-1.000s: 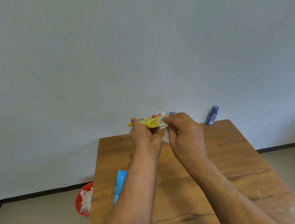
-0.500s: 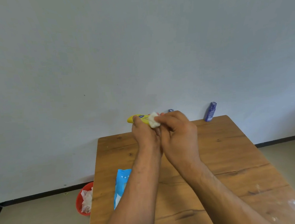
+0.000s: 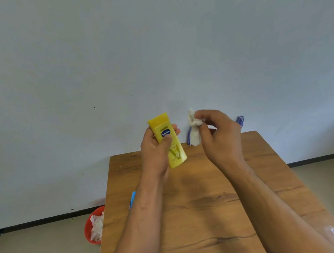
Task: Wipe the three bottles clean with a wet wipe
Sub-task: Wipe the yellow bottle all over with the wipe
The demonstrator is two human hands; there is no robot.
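My left hand point(image 3: 156, 151) grips a yellow lotion bottle point(image 3: 168, 140) above the far part of the wooden table point(image 3: 208, 203), cap end up and tilted left. To its right my right hand point(image 3: 219, 136) pinches a crumpled white wet wipe point(image 3: 193, 128), held apart from the yellow bottle. A blue bottle point(image 3: 240, 120) stands at the table's far edge by the wall, partly hidden by my right hand. Another blue bottle point(image 3: 188, 137) shows only as a sliver behind the wipe.
A blue wipe packet point(image 3: 132, 199) lies on the table's left side, mostly hidden by my left forearm. A red bin point(image 3: 89, 228) with used white wipes sits on the floor left of the table. A pale wall rises just behind the table.
The yellow bottle has turned from lying sideways to cap end up. My right hand has pulled the wipe off it and moved right, so the hands are now apart.
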